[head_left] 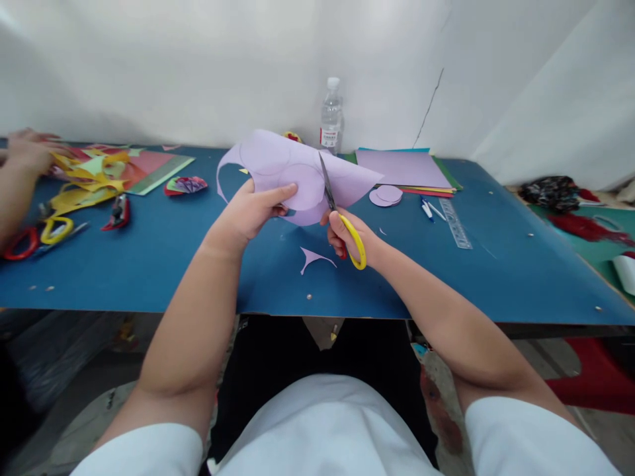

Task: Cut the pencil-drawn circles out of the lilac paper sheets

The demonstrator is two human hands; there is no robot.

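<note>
My left hand (262, 206) is closed on a sheet of purple paper (268, 155), thumb on top, holding it above the table. Drawn circle outlines show on the sheet, and a curved piece is cut from its left side. My right hand (350, 235) grips scissors (358, 244) with yellow and red handles, their dark blades lying across the paper. Below the hands lies a purple paper scrap (315, 259). Cut purple circles (385, 196) rest on the table to the right of my right hand.
On the blue table (278, 284) are a water bottle (331, 116), stacked coloured paper (404, 168), pens (430, 209), a clear ruler (455, 223), a red stapler-like tool (118, 213) and other scissors (37, 239). At far left, another person's hand (32, 152) is near yellow paper strips (94, 178).
</note>
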